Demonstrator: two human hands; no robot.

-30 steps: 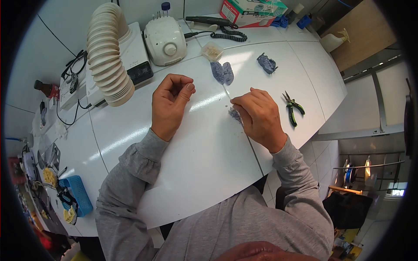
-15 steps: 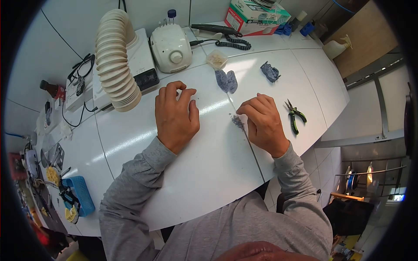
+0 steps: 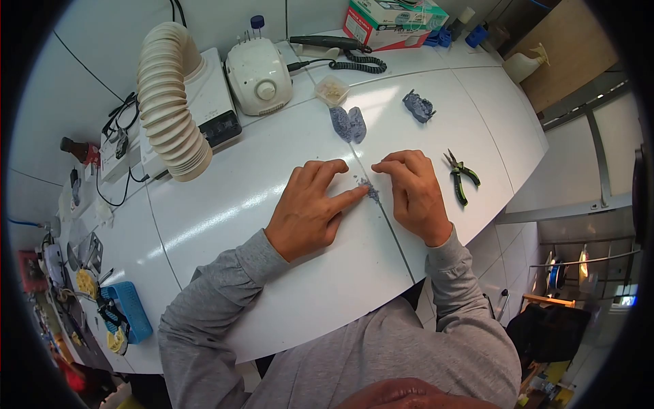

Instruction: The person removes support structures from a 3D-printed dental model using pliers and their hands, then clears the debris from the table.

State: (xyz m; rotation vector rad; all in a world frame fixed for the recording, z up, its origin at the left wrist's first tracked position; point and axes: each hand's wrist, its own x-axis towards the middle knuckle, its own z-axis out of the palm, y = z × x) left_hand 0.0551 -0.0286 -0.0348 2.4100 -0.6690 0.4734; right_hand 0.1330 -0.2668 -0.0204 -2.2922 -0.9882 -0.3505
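Note:
On the white tabletop a small pile of grey-blue crumbs (image 3: 370, 191) lies along a seam. My left hand (image 3: 308, 208) reaches in from the left, its fingers apart and one fingertip touching the crumbs. Just right of the pile is my right hand (image 3: 413, 196), its fingers bent and the thumb apart from them, with nothing seen in its grasp. Beyond the hands sit two grey-blue dental impression-like pieces (image 3: 348, 124) side by side. Another rough grey-blue lump (image 3: 418, 106) lies farther right. Pliers with green and black handles (image 3: 462, 177) rest right of my right hand.
At the back left stand a ribbed white hose (image 3: 167, 102) and a white control box with a knob (image 3: 259, 78). A black handpiece (image 3: 327, 43), a small clear box (image 3: 332, 90) and a green-and-red carton (image 3: 395, 24) line the back. A blue basket (image 3: 129, 310) is at left.
My left hand has moved right to the crumbs and stretched out a finger onto them. My right hand has stayed beside the pile, with a slight shift of its fingers.

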